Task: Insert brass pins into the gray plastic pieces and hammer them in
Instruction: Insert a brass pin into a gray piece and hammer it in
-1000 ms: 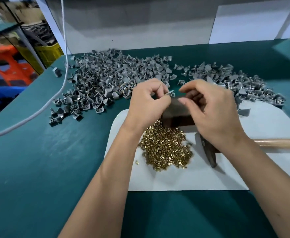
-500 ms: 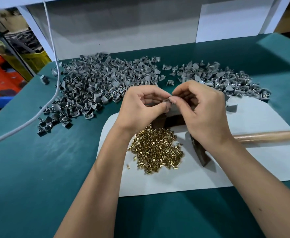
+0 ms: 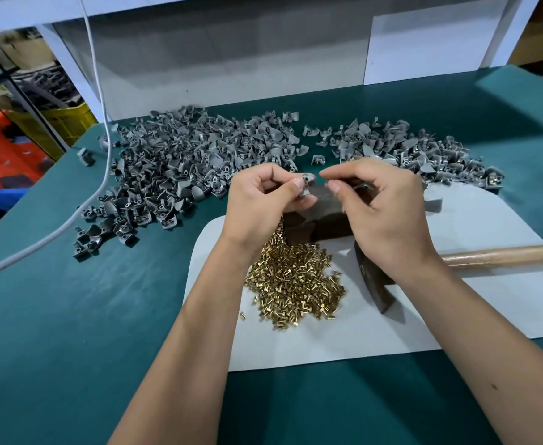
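Note:
My left hand (image 3: 263, 200) pinches a small gray plastic piece (image 3: 307, 184) between thumb and fingers, above a dark metal block (image 3: 323, 216). My right hand (image 3: 382, 207) hovers just right of it, fingers curled with thumb and forefinger pinched; whether a pin sits in them is hidden. A heap of brass pins (image 3: 292, 281) lies on the white mat (image 3: 376, 329) below my hands. The hammer rests on the mat, its dark head (image 3: 377, 287) under my right wrist and its wooden handle (image 3: 504, 253) pointing right.
A large pile of gray pieces (image 3: 180, 165) covers the green table at the back left, a smaller pile (image 3: 405, 149) at the back right. A white cable (image 3: 101, 155) runs down the left side. A white wall panel stands behind. Crates sit off the table's left edge.
My hands, which were touching over the block, have drawn slightly apart; the left keeps the gray piece. The view has shifted a little.

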